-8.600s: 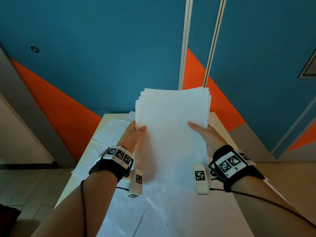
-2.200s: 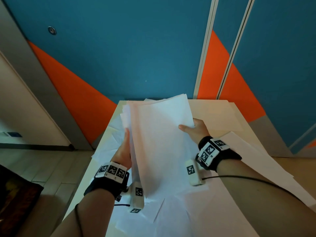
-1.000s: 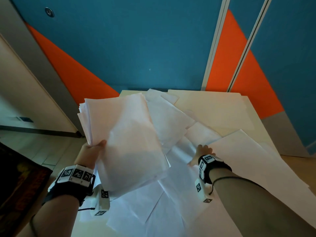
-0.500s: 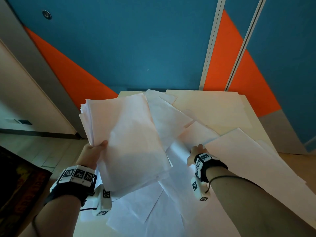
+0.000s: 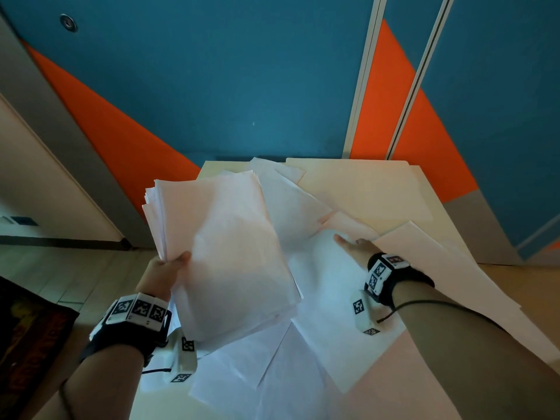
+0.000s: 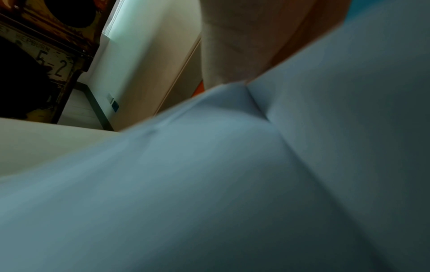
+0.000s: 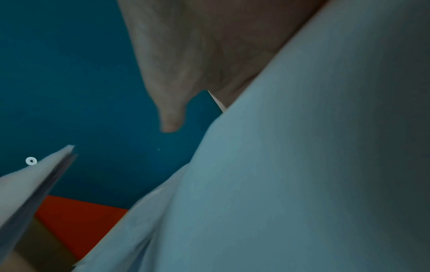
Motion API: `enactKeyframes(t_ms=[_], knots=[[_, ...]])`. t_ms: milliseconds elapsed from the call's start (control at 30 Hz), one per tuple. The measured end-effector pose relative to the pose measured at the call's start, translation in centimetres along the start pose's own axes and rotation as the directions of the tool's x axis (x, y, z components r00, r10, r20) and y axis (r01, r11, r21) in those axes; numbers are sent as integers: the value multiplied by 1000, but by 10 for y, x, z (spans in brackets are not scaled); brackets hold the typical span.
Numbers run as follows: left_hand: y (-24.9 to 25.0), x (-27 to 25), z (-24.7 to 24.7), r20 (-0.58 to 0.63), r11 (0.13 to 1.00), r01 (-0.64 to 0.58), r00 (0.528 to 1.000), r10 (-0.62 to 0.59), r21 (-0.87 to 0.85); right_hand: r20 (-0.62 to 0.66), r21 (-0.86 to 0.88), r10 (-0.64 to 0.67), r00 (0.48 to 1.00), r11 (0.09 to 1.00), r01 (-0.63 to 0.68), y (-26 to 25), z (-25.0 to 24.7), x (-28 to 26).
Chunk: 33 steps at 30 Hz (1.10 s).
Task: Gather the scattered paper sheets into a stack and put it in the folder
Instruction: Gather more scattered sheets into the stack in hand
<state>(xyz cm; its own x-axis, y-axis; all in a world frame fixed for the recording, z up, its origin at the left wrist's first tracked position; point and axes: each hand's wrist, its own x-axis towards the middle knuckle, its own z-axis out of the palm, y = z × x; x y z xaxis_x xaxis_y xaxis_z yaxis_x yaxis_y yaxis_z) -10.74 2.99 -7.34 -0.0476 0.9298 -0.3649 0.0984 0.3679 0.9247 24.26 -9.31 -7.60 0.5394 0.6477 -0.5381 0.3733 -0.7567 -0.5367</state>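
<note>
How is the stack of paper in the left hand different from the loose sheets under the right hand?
The stack is many sheets gathered, lifted and tilted; the loose sheets lie flat, overlapping, on the table. The left hand pinches the stack's edge; the right hand only rests flat on the loose sheets. Both are white.

A worn dark sign in the left wrist view reads "5-2".

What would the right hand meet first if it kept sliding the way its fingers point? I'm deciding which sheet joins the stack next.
Probably the pinkish loose sheet just past the right hand; depth is unclear, so contact can't be confirmed.
</note>
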Motion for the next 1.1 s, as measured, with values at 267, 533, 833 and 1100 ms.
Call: enactKeyframes(t_ms=[267, 533, 833, 1100], knots=[[2, -4, 28, 70, 994, 18, 997, -26, 111, -97, -318, -296, 950, 914, 252, -42, -77, -58], [15, -17, 62, 190, 984, 0, 981, -35, 180, -357, 192, -613, 705, 690, 697, -85, -120, -147], [32, -36, 80, 323, 992, 20, 945, -60, 127, -295, 549, -317, 902, 716, 431, -58, -59, -112], [23, -28, 80, 540, 976, -80, 841, -43, 203, -335, 500, -286, 898, 754, 427, -30, 0, -81]])
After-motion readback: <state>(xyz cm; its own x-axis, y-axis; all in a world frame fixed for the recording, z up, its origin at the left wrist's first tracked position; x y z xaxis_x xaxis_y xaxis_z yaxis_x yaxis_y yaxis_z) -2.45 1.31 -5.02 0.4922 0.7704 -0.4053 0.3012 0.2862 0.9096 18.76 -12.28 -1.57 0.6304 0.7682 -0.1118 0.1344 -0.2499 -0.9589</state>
